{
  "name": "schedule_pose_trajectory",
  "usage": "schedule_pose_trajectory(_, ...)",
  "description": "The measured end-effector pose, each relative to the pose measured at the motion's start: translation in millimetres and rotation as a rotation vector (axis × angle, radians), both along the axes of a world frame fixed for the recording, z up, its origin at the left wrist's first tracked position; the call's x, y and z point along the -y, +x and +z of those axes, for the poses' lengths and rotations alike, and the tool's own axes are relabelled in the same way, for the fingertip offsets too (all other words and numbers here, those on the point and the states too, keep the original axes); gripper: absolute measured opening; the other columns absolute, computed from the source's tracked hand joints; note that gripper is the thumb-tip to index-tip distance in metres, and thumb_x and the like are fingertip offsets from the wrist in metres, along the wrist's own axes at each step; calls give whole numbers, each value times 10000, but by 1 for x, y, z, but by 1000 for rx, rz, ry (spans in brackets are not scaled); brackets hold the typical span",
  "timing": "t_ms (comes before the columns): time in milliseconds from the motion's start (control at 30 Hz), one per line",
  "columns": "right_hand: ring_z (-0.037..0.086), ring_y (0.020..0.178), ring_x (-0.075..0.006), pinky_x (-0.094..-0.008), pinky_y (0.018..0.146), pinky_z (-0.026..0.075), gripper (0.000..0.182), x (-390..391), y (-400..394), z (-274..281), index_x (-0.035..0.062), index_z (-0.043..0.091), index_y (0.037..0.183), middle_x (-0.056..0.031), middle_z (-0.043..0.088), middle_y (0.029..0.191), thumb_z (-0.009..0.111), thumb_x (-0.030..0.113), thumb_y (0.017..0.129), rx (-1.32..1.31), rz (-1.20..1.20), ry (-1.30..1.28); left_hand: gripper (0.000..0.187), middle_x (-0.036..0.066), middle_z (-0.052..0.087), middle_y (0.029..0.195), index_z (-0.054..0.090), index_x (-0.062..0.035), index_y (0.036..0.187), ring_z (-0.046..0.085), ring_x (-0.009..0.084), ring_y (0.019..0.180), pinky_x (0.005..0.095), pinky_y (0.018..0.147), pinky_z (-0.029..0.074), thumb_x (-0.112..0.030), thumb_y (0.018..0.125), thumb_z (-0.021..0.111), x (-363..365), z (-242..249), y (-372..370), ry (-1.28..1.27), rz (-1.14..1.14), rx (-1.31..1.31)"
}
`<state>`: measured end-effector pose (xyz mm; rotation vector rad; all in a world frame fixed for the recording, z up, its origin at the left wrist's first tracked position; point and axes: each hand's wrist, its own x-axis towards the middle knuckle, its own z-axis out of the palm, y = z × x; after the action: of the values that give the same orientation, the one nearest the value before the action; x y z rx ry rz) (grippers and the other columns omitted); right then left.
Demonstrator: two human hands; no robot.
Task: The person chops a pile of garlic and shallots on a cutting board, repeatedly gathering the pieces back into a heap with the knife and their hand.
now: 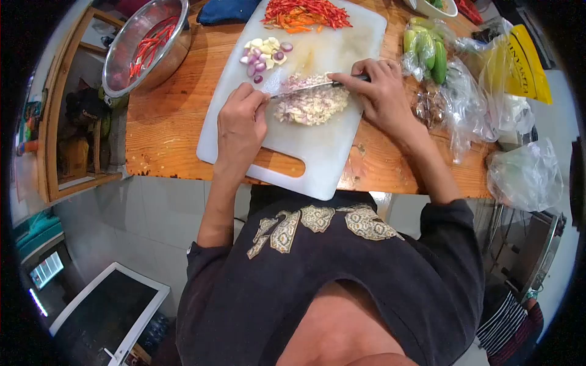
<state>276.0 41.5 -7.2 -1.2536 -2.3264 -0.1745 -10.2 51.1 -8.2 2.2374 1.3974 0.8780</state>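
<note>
- We look down from head height, over the shirt [342, 287], toward the worktop [165, 134].
- We sit near the cutting board [317, 152], our wide view dark-edged.

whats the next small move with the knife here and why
Probably rock the knife down through the chopped pile once more. It lies across the pile, the right hand grips its handle, and the left hand seems to pinch its tip end, so both look placed for another cut; the bits also look somewhat uneven.
</note>
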Motion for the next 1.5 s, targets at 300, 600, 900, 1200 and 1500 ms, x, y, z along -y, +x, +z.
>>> schedule_pose_trajectory(300,578,971,-264,-465,1018,368,512,-13,24,-6,335,739,1268,-47,601,1022,701,86,822,-15,-7,-37,60,152,570,851,662,27,875,611,366,840,467,731,479,46,830,697,-11,3,19,52,-43,-23)
schedule_pose_trajectory(600,570,983,-223,-452,1020,346,578,9,30,7,323,729,1288,-33,595,1015,717,61,773,23,-120,69,38,159,588,855,660,28,857,629,370,869,461,753,503,53,830,662,-19,5,30,36,-117,-25)
schedule_pose_trajectory(900,577,949,-245,-428,894,428,488,35,19,5,246,737,1266,-52,589,960,741,82,806,-104,-233,8,34,172,634,901,647,15,850,649,379,881,476,772,511,38,825,648,-55,18,31,115,-331,-183)
schedule_pose_trajectory(1200,647,820,-278,-405,652,525,409,58,7,-5,181,738,1250,-87,606,933,756,102,849,-294,-576,-172,78,152,678,977,681,-2,907,675,352,954,452,821,523,-72,872,674,-155,20,91,115,-757,-380)
schedule_pose_trajectory(1500,667,812,-319,-413,678,539,360,87,-39,-8,81,718,1257,-155,588,975,714,52,898,-522,-580,-204,114,128,695,1032,699,-2,955,679,352,984,456,849,525,-92,889,677,-152,25,93,104,-857,-433)
